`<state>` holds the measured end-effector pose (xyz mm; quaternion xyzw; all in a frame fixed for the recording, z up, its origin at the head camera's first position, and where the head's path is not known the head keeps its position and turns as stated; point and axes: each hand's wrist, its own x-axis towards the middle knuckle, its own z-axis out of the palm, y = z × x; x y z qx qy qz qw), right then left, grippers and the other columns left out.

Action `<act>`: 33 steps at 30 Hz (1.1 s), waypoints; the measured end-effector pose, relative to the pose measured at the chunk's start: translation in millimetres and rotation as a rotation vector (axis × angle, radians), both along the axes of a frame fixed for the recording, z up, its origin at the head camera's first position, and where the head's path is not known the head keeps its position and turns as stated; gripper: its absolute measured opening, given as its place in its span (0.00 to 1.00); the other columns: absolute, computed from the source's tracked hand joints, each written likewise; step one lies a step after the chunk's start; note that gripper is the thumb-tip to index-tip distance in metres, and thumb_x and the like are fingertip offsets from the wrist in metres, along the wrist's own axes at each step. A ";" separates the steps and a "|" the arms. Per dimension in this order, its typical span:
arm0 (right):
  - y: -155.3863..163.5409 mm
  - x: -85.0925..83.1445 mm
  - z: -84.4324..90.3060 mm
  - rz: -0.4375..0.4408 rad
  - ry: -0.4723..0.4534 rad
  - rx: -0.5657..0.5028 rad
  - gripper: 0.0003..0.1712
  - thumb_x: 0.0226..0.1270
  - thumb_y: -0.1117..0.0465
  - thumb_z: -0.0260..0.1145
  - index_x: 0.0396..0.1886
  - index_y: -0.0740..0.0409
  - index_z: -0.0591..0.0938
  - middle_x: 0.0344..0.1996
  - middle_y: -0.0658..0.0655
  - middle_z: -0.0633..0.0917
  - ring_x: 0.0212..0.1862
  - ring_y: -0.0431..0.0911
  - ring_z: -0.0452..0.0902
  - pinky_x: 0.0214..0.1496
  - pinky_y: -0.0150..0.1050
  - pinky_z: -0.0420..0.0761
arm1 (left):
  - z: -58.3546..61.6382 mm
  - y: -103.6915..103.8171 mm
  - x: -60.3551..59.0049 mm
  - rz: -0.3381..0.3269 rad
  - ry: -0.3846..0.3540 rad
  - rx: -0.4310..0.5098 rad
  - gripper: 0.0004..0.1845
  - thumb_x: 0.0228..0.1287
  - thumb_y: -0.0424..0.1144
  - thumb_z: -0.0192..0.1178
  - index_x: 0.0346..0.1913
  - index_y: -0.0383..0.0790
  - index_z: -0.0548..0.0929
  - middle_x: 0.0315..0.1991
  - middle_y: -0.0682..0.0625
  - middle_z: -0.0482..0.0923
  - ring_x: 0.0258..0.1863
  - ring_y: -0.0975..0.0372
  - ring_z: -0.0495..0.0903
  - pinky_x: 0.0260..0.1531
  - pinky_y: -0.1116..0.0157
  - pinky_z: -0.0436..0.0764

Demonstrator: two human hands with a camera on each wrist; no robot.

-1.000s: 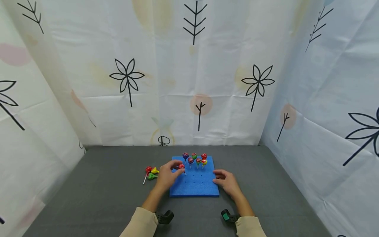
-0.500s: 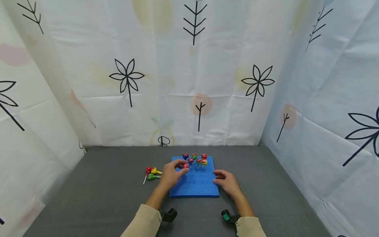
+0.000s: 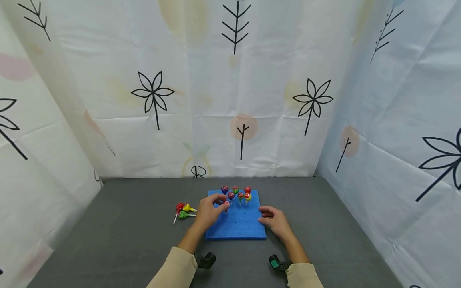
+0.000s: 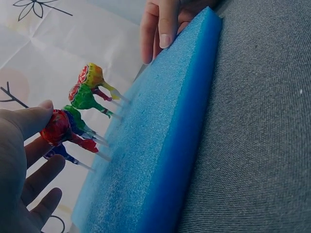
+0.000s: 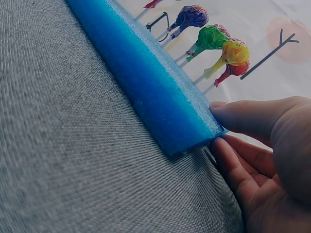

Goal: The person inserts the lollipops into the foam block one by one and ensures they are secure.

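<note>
A blue foam board (image 3: 235,232) with small holes lies on the table in the head view. My left hand (image 3: 206,212) pinches the wrapped head of a red lollipop (image 4: 57,128) between thumb and index finger. Its stick points down at the board, the tip right at the surface. The other fingers of that hand are spread. At the board's right edge, my right hand (image 3: 277,221) grips the foam (image 5: 189,128), thumb on top and fingers below the edge. Several lollipops (image 5: 211,36) stand upright in the far part of the board, in two rows.
Left of the board lie three loose lollipops: a red one (image 3: 179,206), a yellow one (image 3: 188,208) and a green one (image 3: 183,215). Grey cloth (image 3: 126,240) covers the table. White patterned curtains (image 3: 201,92) enclose the back and sides.
My left hand has moved slightly right over the board with the red lollipop, then lowered it a little. The right hand stays at the board's edge.
</note>
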<state>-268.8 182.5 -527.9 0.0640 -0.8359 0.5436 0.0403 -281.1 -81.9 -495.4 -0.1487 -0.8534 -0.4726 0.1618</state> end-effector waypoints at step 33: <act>0.3 0.0 0.8 0.003 -0.017 0.000 0.17 0.60 0.68 0.71 0.51 0.62 0.83 0.45 0.57 0.84 0.48 0.51 0.79 0.51 0.49 0.79 | -12.4 -22.4 6.8 0.037 -0.031 0.076 0.09 0.62 0.42 0.68 0.42 0.43 0.86 0.40 0.53 0.83 0.40 0.59 0.80 0.43 0.52 0.80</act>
